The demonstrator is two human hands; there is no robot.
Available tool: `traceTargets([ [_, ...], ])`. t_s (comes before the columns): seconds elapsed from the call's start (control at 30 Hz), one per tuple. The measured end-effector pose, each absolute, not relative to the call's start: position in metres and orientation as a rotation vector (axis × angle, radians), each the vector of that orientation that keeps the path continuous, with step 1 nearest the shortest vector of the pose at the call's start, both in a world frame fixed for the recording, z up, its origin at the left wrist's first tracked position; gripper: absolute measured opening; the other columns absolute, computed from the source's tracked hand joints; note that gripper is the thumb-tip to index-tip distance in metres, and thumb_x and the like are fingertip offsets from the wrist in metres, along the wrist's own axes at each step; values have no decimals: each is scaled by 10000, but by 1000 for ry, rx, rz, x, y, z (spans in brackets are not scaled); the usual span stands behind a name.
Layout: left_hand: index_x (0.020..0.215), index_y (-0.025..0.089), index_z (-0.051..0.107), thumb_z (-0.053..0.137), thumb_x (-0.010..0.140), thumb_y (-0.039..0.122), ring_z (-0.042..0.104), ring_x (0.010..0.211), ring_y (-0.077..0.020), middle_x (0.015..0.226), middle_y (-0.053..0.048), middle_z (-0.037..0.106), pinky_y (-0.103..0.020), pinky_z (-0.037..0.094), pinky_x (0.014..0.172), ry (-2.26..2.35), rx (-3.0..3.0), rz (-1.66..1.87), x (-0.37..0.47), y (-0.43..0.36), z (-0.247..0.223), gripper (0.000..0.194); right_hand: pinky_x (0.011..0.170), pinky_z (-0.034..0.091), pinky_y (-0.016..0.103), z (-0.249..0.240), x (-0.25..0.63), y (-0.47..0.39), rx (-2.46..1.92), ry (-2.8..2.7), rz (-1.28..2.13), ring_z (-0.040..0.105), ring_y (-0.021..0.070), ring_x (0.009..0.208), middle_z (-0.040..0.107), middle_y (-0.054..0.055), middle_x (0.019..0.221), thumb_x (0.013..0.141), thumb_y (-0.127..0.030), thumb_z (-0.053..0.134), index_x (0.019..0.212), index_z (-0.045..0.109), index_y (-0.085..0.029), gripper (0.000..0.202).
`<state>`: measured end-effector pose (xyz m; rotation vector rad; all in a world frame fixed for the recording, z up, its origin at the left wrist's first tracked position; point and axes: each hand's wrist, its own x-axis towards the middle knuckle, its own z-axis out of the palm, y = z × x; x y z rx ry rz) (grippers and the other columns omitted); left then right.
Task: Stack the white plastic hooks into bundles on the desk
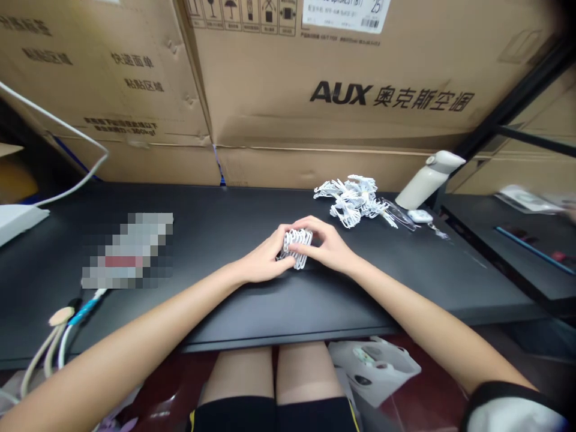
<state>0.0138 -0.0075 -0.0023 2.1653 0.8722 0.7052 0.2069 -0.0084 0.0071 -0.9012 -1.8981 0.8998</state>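
Note:
Just above the dark tabletop, both hands close around a stack of small white looped pieces (297, 247) lying side by side like ribs. My left hand (269, 255) grips its left side, with the thumb along the lower edge. From the right and top, my right hand (324, 243) holds the same stack, thumb across its front. The fingers hide part of the stack's edges. Further back to the right lies a tangled pile of thin white plastic pieces (355, 198), apart from both hands.
A cream bottle (420, 183) leans behind the pile, with a small white case (420, 216) on a strap beside it. On the left, a blurred flat device (130, 249) has a cable (85, 309) attached. Large cardboard boxes (270, 114) wall off the table's back.

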Motion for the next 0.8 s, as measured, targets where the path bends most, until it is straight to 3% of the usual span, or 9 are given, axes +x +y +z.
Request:
traceTargets([
  [0.13,1190,167,426,517,763,145,571,1023,-222,1164,-109,566,-370,461,888,879,2208,863,13,-7,0,437,699,505,292,0,208,-1,-881,-1700,1215,609,158,780,630,42,920,731,-365,721,952,628,-184,301],
  [0.23,1046,168,534,545,748,118,559,986,-213,1043,-83,593,-362,458,882,885,2311,1052,9,-3,4,302,682,497,271,-4,213,6,-921,-1547,1385,605,138,726,639,22,837,737,-373,716,912,637,-174,277],
  [0.4,918,170,610,576,804,155,560,847,-174,899,-59,611,-309,475,777,761,2387,1115,9,-4,6,120,589,462,231,-7,216,8,-900,-1456,1578,571,106,626,621,-3,753,753,-408,696,883,637,-173,276],
  [0.53,861,170,614,580,840,187,556,801,-166,857,-57,633,-316,461,767,704,2449,1108,13,-6,3,43,573,437,228,-4,213,4,-957,-1560,1503,544,103,606,604,-11,724,727,-421,716,867,628,-173,298],
  [0.8,765,176,631,594,848,185,589,734,-155,751,-43,673,-299,484,723,564,2506,1229,13,-5,2,92,694,445,269,-2,209,2,-973,-1660,1360,571,146,755,640,26,842,735,-409,700,855,673,-166,273],
])
